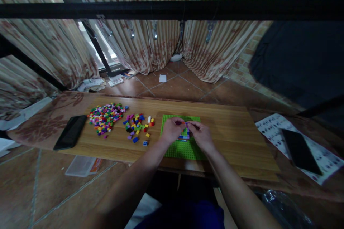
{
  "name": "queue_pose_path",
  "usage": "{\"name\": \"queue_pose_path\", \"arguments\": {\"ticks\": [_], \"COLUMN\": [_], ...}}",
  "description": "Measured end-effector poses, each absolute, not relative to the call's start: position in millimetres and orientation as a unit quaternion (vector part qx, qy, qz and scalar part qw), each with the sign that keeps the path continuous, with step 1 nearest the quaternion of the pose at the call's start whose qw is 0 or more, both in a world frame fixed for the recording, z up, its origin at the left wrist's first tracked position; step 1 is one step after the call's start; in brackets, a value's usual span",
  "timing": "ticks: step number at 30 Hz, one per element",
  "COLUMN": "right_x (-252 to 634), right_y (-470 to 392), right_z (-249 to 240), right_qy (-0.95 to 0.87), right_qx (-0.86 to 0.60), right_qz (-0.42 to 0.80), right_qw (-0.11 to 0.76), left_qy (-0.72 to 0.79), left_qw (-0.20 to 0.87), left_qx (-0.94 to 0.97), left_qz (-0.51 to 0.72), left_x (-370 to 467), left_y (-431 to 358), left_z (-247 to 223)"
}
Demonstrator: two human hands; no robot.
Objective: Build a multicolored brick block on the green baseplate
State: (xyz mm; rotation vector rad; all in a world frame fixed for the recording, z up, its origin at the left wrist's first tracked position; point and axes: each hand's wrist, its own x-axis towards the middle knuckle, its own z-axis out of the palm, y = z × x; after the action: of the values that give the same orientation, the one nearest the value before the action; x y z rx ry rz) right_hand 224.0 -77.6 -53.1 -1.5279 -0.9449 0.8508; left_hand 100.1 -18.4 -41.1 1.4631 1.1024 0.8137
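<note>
A green studded baseplate (182, 152) lies on the wooden board, and a small build of toy bricks (184, 137), with blue, white and purple parts, stands on it. My left hand (172, 129) reaches over the plate from the left, finger and thumb pinched at a small orange-red toy brick. From the right, my right hand (201, 135) pinches at a small purple toy brick, its fingertips nearly meeting those of the left. Both hands are closed just above the far end of the build. My fingers partly hide these little bricks, so their exact shapes are unclear.
On the wooden board (228, 132), a large heap of mixed bricks (106, 116) lies left, with a looser group (138, 125) nearer the plate. A black tablet (70, 132) rests at the left end. Rightward lie a printed sheet (276, 125) and a dark phone-like device (301, 152).
</note>
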Motion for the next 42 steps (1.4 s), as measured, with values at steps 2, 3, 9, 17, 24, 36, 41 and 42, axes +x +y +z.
{"name": "queue_pose_path", "arguments": {"ticks": [2,3,9,17,24,36,41,42], "right_x": [224.3,224.0,220.4,251.6,283.1,291.5,292.6,292.7], "right_y": [-77.3,-77.3,-87.1,-121.8,-131.5,-125.0,-125.9,-126.0], "right_z": [-53.1,-53.3,-57.9,-70.4,-86.6,-109.2,-109.1,-109.0], "right_qy": [-0.397,-0.39,-0.349,-0.344,-0.463,-0.533,-0.534,-0.537], "right_qx": [-0.643,-0.642,-0.627,-0.7,-0.786,-0.778,-0.78,-0.778], "right_qz": [0.359,0.365,0.397,0.234,0.029,-0.097,-0.1,-0.099], "right_qw": [0.547,0.55,0.572,0.58,0.408,0.319,0.311,0.31], "left_qy": [0.464,0.465,0.457,0.463,0.546,0.59,0.599,0.6], "left_qw": [0.536,0.534,0.526,0.469,0.459,0.356,0.283,0.274], "left_qx": [0.613,0.614,0.611,0.609,0.555,0.625,0.671,0.676], "left_qz": [0.347,0.348,0.376,0.441,0.429,0.366,0.332,0.327], "left_x": [100.9,101.3,90.2,2.6,-59.3,-70.3,-67.9,-66.8], "left_y": [-19.8,-20.6,-20.5,-37.8,-68.2,-77.9,-73.9,-72.2], "left_z": [-41.9,-42.3,-37.7,-14.7,-33.4,-58.8,-57.7,-56.7]}}
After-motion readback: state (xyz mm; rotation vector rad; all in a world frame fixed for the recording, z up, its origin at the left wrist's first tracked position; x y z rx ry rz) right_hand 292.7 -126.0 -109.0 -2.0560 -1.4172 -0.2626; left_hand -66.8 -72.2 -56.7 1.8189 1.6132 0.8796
